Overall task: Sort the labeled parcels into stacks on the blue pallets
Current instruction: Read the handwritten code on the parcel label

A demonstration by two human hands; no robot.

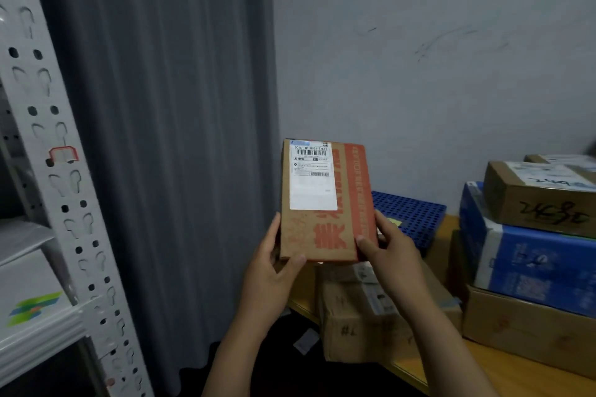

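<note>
Two hands are picked up now: the left hand (274,271) and the right hand (390,245), both bare. The left forearm (238,348) and the right forearm (445,332) are seen bare too, down to the bottom edge. A short nail is made out on the right thumb (362,243).

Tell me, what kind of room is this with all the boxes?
Most likely a parcel sorting or storage room. The left hand and right hand hold a cardboard parcel with a barcoded shipping label, more boxes are stacked on the right, and a blue pallet lies behind.
</note>
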